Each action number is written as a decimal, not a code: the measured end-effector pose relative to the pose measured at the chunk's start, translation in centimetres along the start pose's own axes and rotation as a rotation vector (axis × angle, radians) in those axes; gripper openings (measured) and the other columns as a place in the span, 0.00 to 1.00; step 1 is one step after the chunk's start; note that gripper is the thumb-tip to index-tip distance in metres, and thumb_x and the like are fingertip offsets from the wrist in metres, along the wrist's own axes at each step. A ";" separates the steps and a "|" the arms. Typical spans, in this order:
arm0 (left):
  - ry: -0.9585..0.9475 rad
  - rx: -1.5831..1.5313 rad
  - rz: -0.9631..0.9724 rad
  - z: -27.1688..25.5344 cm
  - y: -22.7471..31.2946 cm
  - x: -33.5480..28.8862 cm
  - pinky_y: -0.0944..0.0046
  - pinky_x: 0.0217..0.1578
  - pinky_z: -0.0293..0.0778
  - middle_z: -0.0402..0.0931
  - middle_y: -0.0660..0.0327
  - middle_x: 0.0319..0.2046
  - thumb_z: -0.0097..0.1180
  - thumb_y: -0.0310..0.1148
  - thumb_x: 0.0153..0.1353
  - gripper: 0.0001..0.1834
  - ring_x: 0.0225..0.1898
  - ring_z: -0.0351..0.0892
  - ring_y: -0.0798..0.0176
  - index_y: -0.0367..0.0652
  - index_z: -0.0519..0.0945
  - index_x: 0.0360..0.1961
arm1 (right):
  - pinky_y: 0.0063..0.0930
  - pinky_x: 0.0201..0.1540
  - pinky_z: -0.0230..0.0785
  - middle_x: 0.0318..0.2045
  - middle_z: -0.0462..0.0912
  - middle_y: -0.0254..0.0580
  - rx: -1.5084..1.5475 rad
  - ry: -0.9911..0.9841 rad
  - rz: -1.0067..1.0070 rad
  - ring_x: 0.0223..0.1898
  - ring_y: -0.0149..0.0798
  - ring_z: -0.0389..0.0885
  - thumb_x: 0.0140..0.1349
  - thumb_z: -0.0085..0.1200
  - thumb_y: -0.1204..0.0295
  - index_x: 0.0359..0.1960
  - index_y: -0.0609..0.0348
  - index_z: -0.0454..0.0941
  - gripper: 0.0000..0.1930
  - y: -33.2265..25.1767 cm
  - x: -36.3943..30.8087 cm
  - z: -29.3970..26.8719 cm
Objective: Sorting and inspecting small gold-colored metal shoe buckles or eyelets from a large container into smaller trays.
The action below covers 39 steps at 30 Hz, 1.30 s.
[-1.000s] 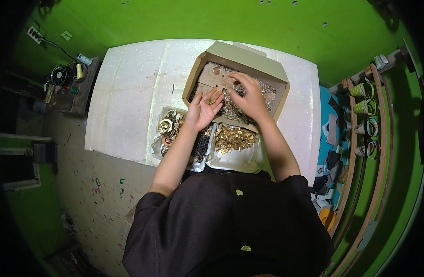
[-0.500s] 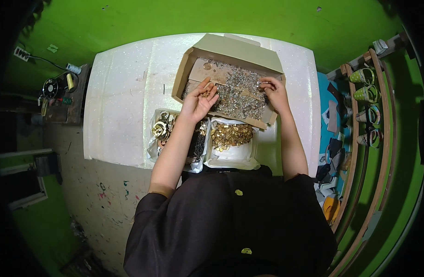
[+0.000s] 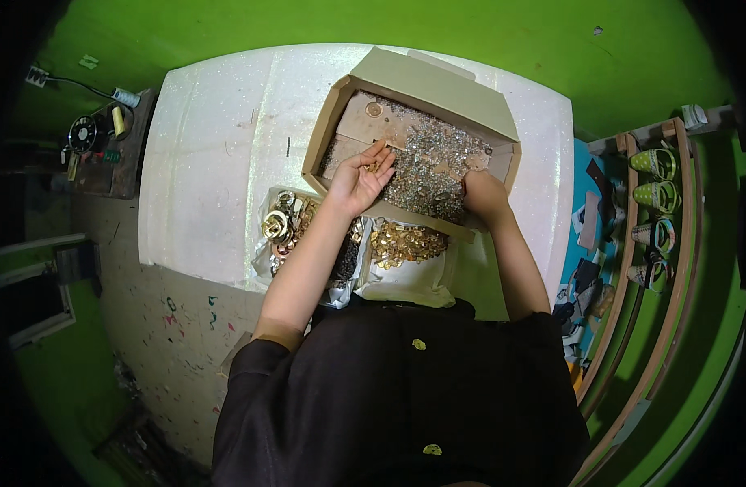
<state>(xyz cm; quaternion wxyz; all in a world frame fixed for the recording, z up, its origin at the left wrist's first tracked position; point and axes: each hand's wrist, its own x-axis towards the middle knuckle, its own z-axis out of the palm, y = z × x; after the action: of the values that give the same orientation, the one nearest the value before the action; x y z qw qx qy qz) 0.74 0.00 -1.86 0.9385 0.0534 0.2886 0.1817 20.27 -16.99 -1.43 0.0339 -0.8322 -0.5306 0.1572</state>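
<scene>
A shallow cardboard box (image 3: 328, 122) holds a spread of small silvery, bead-like pieces (image 3: 425, 174). Palm up over its left part, my left hand (image 3: 361, 180) is cupped with its fingers half curled. A few small gold-coloured pieces (image 3: 374, 168) lie in those fingers. Toward the right side of the box, my right hand (image 3: 485, 195) reaches down with its fingers curled in among the pieces. Its fingertips are hidden behind the back of the hand, so what they pinch cannot be made out.
Nearer me stand a lined tray of gold-coloured pieces (image 3: 405, 245) and another tray (image 3: 263, 260) with rings and dark beads, partly under my left forearm. All rest on a white glittery table (image 3: 202, 162). A wooden rack with green shoes (image 3: 653, 195) stands at right.
My right hand has gone from raised, fingertips together, down into the pieces. My left hand stays cupped over the box. The whole view has shifted and turned slightly.
</scene>
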 end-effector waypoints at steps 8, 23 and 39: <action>-0.057 -0.075 -0.013 -0.5 0.1 0.1 0.55 0.47 0.70 0.68 0.55 0.42 0.37 0.23 0.56 0.19 0.48 0.69 0.58 0.36 0.66 0.51 | 0.41 0.30 0.69 0.21 0.77 0.51 -0.068 0.151 -0.113 0.27 0.51 0.77 0.44 0.45 0.77 0.21 0.60 0.73 0.04 -0.6 -0.9 -0.1; -0.060 -0.070 0.017 -0.9 -0.1 -0.1 0.55 0.48 0.69 0.70 0.57 0.41 0.37 0.23 0.56 0.19 0.47 0.70 0.58 0.37 0.68 0.50 | 0.27 0.26 0.66 0.18 0.74 0.41 0.684 -0.057 -0.025 0.22 0.34 0.74 0.39 0.53 0.80 0.23 0.63 0.70 0.07 0.1 1.1 -1.3; -0.077 -0.027 -0.047 -0.4 -0.1 -0.4 0.54 0.47 0.70 0.70 0.53 0.41 0.34 0.28 0.59 0.17 0.47 0.70 0.55 0.36 0.67 0.49 | 0.18 0.35 0.68 0.32 0.78 0.41 0.964 0.245 -0.076 0.32 0.25 0.76 0.53 0.52 0.77 0.38 0.66 0.73 0.10 -7.4 -0.2 -3.6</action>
<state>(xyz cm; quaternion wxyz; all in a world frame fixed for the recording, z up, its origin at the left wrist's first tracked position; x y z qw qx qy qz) 0.20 -0.22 -2.00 0.9536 0.0409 0.2511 0.1613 14.81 -13.55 3.66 0.4825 -0.7143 -0.4198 0.2841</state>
